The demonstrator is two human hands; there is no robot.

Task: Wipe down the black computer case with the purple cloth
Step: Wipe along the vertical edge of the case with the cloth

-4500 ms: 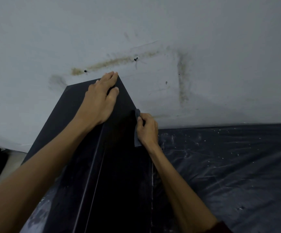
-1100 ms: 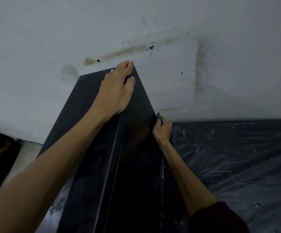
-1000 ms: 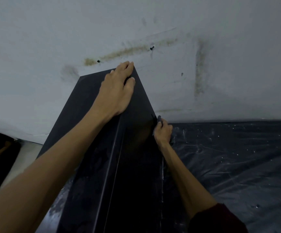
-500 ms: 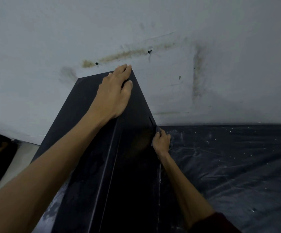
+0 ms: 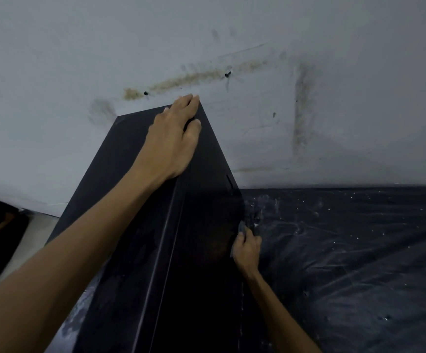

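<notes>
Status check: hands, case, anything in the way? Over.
Left hand flat on case top. Right hand grips cloth against its right side. Nothing seen blocking.

Wall (image 5: 334, 59) blocks behind the case (image 5: 201, 263); plastic sheet (image 5: 359, 250) rightward lies open.

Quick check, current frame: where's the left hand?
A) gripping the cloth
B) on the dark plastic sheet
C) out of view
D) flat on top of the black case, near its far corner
D: the left hand lies with straight fingers on top of the black computer case, fingertips at its far corner, while the right hand holds the purple cloth at the case's right side.
</notes>
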